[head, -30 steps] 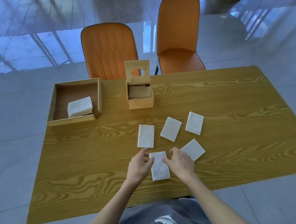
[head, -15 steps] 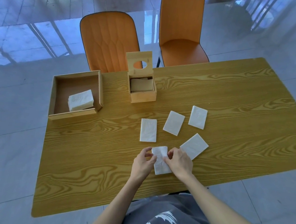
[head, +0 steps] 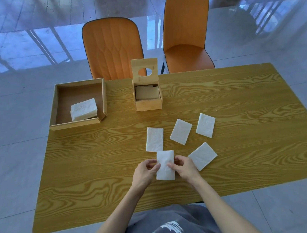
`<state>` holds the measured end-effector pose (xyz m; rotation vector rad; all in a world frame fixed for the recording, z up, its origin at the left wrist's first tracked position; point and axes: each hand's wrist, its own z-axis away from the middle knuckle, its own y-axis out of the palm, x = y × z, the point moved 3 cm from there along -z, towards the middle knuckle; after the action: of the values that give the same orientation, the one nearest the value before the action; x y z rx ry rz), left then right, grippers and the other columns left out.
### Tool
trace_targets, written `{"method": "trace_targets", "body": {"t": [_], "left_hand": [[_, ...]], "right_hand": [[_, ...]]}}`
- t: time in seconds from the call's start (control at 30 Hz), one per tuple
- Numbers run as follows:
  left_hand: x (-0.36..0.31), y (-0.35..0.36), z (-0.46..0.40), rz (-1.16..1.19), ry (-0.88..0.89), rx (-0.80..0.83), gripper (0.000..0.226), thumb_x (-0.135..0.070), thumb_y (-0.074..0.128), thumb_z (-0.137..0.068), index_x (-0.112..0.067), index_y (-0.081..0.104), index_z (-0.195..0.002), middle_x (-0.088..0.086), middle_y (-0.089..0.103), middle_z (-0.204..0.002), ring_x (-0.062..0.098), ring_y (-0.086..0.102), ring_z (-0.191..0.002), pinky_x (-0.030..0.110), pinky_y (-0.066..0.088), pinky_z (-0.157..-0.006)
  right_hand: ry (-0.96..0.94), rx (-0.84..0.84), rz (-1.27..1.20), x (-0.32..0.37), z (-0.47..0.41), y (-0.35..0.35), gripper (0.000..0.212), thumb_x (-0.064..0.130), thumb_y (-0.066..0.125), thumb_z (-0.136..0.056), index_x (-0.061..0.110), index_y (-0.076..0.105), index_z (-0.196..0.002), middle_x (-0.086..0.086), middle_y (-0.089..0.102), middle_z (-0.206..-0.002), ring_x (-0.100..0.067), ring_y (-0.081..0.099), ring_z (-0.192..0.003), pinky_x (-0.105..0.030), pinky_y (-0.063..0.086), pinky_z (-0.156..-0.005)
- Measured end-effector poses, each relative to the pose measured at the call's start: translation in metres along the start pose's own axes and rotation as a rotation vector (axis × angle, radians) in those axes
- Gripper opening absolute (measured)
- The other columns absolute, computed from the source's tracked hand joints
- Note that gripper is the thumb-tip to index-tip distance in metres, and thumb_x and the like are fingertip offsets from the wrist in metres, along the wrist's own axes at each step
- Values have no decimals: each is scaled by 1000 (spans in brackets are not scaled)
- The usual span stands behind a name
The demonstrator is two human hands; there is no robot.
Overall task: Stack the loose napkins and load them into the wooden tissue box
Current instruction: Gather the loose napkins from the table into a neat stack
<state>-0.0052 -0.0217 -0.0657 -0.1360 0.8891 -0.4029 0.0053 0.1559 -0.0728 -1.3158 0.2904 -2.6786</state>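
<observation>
Left hand (head: 144, 172) and right hand (head: 183, 168) pinching one napkin (head: 165, 165) from either side, fingers closed on its long edges, near the middle of the desk's (head: 91, 166) near half. Far end overlapping a second napkin (head: 154, 142). Three more loose: (head: 181, 131), (head: 205, 125), (head: 202, 155). Tissue box (head: 147, 96) toward the far edge, lid upright. Tray (head: 58, 117) at the far left corner, holding a napkin stack (head: 83, 109). Two chairs (head: 112, 48) beyond the far edge.
</observation>
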Motion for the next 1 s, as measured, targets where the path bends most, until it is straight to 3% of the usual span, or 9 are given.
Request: {"method": "trace_targets", "body": {"t": [0.17,0.27,0.37,0.47,0.57,0.7,0.83,1.0], "left_hand": [[-2,-11,-6,161,-30,-10,28,-33,73,-86,-17,63,-107,3,72,-101,17,68,-91,26,52,-67],[-2,-16,-11,350,-95,-4,40,-21,75,-86,-11,54,-118,11,75,-101,25,71,-91,40,56,-77],[3,-25,-19,494,-154,-5,50,-18,78,-83,-16,50,-125,14,73,-107,27,71,-96,43,58,-81],[5,-33,-24,570,-181,32,28,-17,71,-89,-10,65,-115,15,74,-108,28,72,-94,37,59,-75],[6,-43,-28,545,-172,-51,11,-16,64,-94,-10,71,-101,11,75,-96,25,71,-86,39,57,-78],[10,-54,-36,481,-147,-158,16,-14,61,-95,-5,69,-107,5,74,-93,22,69,-87,40,56,-83],[15,-57,-42,458,-156,-200,28,-16,64,-93,-6,64,-119,9,73,-104,26,70,-99,46,57,-91],[17,-59,-46,491,-162,-219,25,-20,64,-93,-13,64,-117,5,72,-104,22,68,-98,38,57,-84]], "right_hand": [[-15,50,-78,16,-9,13,30,19,73,-87,11,67,-116,-5,72,-110,-15,69,-100,-23,57,-75],[-26,71,-69,24,-18,23,27,18,71,-89,9,67,-114,-9,73,-109,-23,69,-104,-35,59,-82],[-22,109,-50,32,-27,32,22,15,69,-91,12,66,-112,-11,73,-109,-24,69,-103,-43,59,-85],[-21,123,29,39,-38,41,28,15,70,-90,9,65,-117,-10,73,-109,-23,70,-101,-47,59,-85],[-10,-36,170,48,-45,48,30,31,72,-87,13,68,-111,-1,73,-102,-18,70,-92,-39,62,-76],[124,-372,432,61,-52,43,34,43,67,-89,20,62,-113,2,69,-108,-17,63,-92,-29,45,-67],[224,-465,468,65,-54,44,45,46,65,-89,18,53,-121,-5,66,-116,-27,65,-103,-34,46,-72],[238,-467,497,61,-52,48,31,47,64,-90,20,64,-104,-4,62,-114,-23,63,-97,-32,46,-71]]}}
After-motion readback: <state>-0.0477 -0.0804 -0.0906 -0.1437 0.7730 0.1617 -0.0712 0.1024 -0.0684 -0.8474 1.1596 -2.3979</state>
